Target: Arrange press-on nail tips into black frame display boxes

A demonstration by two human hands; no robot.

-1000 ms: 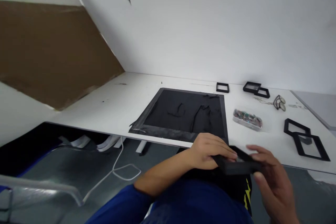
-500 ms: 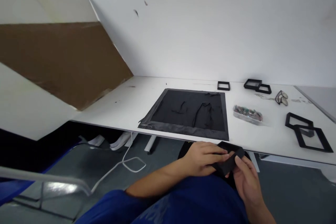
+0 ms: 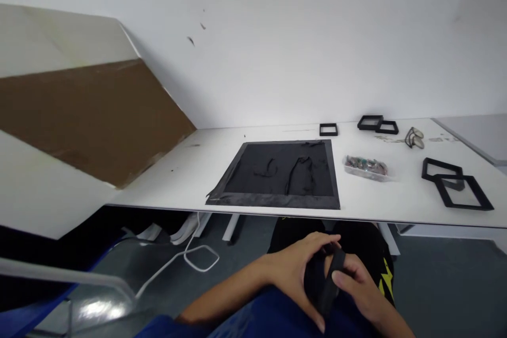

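Low over my lap, in front of my blue shirt, I hold a black rectangular frame [image 3: 331, 281] tilted nearly on edge. My left hand [image 3: 296, 274] spans it from the left, fingers at its top edge and thumb at its bottom. On the right side, my right hand [image 3: 358, 286] pinches the frame's bar between thumb and fingers. Much of the frame is hidden by my hands or blends into the dark clothing. Beyond my hands, a black mat [image 3: 277, 169] with wrinkled dark patches lies on the white table [image 3: 194, 179].
On the table's right stand a clear plastic box [image 3: 366, 168] of small wrapped-looking items and a pair of glasses [image 3: 414, 138]. Further black frames [image 3: 463, 191] lie at right and by the wall. A brown-and-white panel [image 3: 91, 116] leans at left. A white cable [image 3: 202, 269] hangs below the table.
The frame has been turned more upright and brought lower, closer to my body. My left hand has spread from lying over it to spanning its edges. The camera view has shifted slightly.
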